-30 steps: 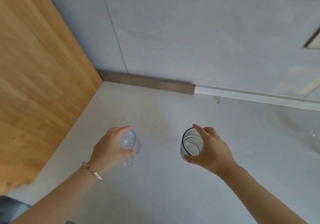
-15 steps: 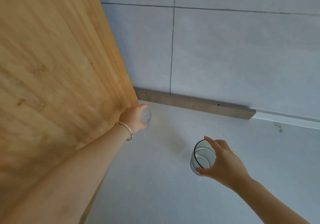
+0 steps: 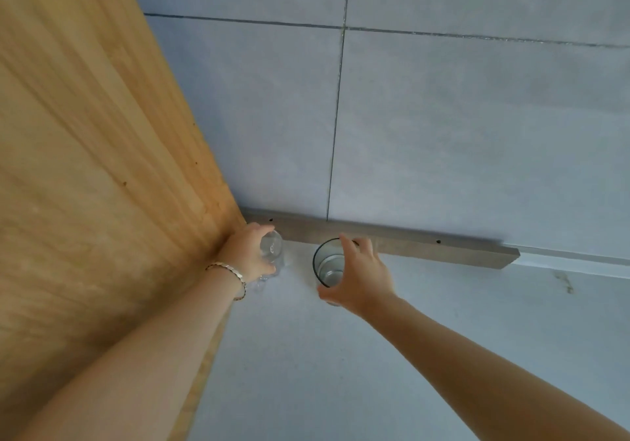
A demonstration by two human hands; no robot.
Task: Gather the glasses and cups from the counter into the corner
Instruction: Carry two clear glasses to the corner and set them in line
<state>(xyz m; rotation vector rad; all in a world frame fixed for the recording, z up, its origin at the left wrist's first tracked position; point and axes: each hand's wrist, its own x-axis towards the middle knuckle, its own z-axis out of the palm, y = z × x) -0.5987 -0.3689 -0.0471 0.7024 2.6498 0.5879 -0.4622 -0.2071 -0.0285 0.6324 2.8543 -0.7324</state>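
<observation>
Both hands grip a glass each: the left hand (image 3: 246, 251) wraps a clear glass (image 3: 271, 249) tight in the corner by the wood panel (image 3: 102, 167), and the right hand (image 3: 361, 275) pinches a dark-rimmed glass (image 3: 328, 263) just beside it, against the grey strip (image 3: 409, 241). Neither is released yet, and whether more glasses or cups wait elsewhere on the counter (image 3: 341, 372) cannot be told.

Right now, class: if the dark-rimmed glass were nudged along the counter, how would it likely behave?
The dark-rimmed glass looks rigid, smooth and clear, so probably slippery and breakable. It appears empty and taller than wide, so likely light and apt to tip. The right hand grips it.
</observation>
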